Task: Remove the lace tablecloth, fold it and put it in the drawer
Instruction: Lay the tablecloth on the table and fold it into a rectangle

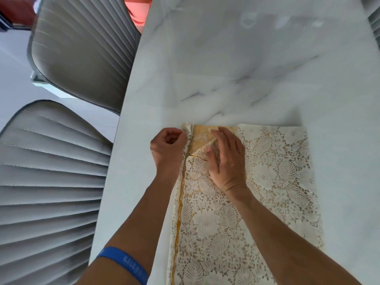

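Note:
A cream lace tablecloth (273, 182) with a yellow underlayer lies folded into a long strip on the white marble table (246, 68). My left hand (167, 148) pinches the cloth's far left corner, fingers curled. Just to its right, my right hand (226, 161) lies on the cloth, its thumb and fingers holding a turned-back flap of lace that bares the yellow layer beneath. No drawer is in view.
Two grey ribbed chairs stand along the table's left edge, one at the far left (82, 44) and one nearer (47, 182). A blue wristband (123, 262) circles my left forearm. Something orange-red (137, 11) shows past the table's far left corner.

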